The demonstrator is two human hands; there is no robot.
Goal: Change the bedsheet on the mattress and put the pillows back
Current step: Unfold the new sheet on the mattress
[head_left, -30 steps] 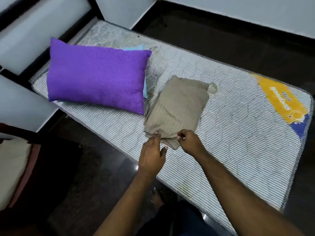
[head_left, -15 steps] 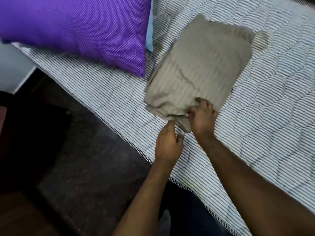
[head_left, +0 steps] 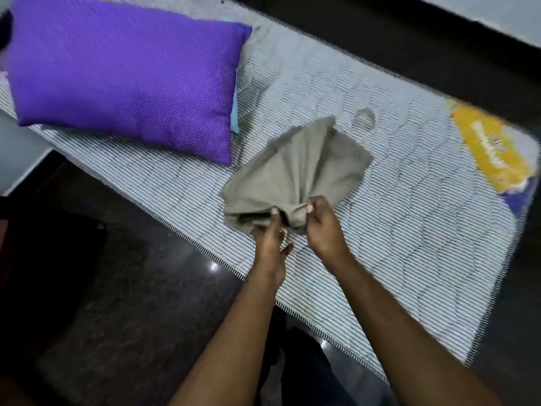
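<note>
Hands at the near edge of the bedsheet (head_left: 295, 171), both gripping it. Left hand (head_left: 270, 240) with thumb on top of the folded layers and fingers beneath, pinching the near hem. Right hand (head_left: 323, 227) just beside it, fingers curled round a bunched corner of the same cloth, thumb pressed on top. Olive-grey bedsheet folded, gathered into pleats at the grip and fanning away toward the far side; near end lifted, far corners lying on the mattress (head_left: 395, 230).

Mattress bare, quilted, with fine dark stripes and a piped border. Near long edge running diagonally from upper left to lower right, just short of the wrists; forearms crossing it. Open striped surface to the right of the bedsheet, reaching to the foot end, where a yellow label (head_left: 489, 148) with a blue corner sits near the rounded corner. Small round stain (head_left: 364, 120) just beyond the bedsheet's far corner.

Purple pillow (head_left: 126, 80) at the head end, well apart from the bedsheet, with its near corner overhanging toward the mattress edge. Sliver of a light blue pillow (head_left: 235, 112) showing from under its right side.

Dark polished floor (head_left: 131, 303) along the near side and beyond the far edge. Pale wall (head_left: 497, 16) at upper right.
</note>
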